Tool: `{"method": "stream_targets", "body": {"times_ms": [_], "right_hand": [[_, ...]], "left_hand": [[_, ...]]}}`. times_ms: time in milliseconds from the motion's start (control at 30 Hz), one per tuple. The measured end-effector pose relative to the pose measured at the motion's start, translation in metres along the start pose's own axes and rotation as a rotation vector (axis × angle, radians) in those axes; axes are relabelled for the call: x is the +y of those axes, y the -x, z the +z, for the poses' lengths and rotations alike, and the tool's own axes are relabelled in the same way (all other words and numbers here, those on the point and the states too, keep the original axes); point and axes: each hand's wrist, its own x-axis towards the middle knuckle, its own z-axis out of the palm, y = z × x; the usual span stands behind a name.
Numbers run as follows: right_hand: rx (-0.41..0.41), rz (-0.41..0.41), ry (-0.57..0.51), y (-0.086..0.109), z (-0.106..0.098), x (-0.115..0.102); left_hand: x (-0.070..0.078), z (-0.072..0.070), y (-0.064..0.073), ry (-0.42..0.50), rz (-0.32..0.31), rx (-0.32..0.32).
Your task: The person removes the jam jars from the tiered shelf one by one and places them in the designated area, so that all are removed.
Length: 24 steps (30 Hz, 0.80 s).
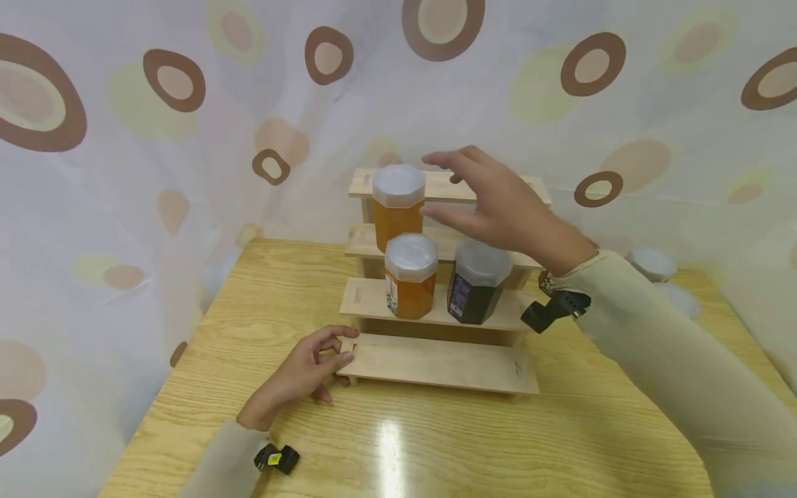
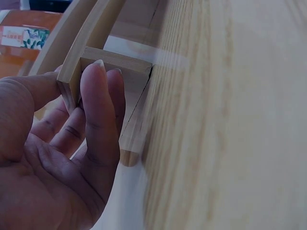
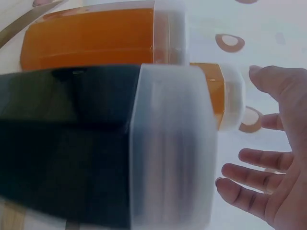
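A wooden tiered rack (image 1: 438, 360) stands on the table. My left hand (image 1: 303, 368) holds the left end of its lowest board, fingers and thumb around the corner in the left wrist view. An amber jar (image 1: 398, 225) with a frosted lid stands on the second tier from the top. Just right of its lid, my right hand (image 1: 495, 200) hovers with thumb and fingers spread and nothing held. One tier lower are another amber jar (image 1: 414, 294) with a label and a dark jar (image 1: 474, 297), which looms large in the right wrist view.
Pale round lids (image 1: 652, 263) show at the right, partly hidden behind the right sleeve. The wood-grain table (image 1: 280, 290) runs around the rack. A cloth (image 1: 249, 90) with ring patterns hangs behind and at the sides.
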Motion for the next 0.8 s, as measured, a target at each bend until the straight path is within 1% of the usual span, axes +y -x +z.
{"method": "stream_targets", "body": {"times_ms": [100, 233, 367, 567, 800], "right_hand": [[-0.047, 0.020, 0.014, -0.010, 0.005, -0.004], [-0.104, 0.051, 0.070, -0.021, 0.012, -0.008], [-0.140, 0.065, 0.109, -0.029, 0.018, -0.011], [-0.175, 0.081, 0.085, -0.034, 0.022, -0.017], [-0.194, 0.093, 0.048, -0.037, 0.029, -0.018]], "left_hand": [[-0.001, 0.000, -0.001, 0.005, -0.002, 0.001], [-0.001, 0.000, -0.001, 0.005, -0.004, 0.005], [-0.002, 0.000, -0.001, 0.003, -0.005, 0.002], [0.000, 0.001, -0.001, 0.009, -0.008, 0.005], [0.001, 0.000, 0.000, 0.007, -0.011, 0.009]]}}
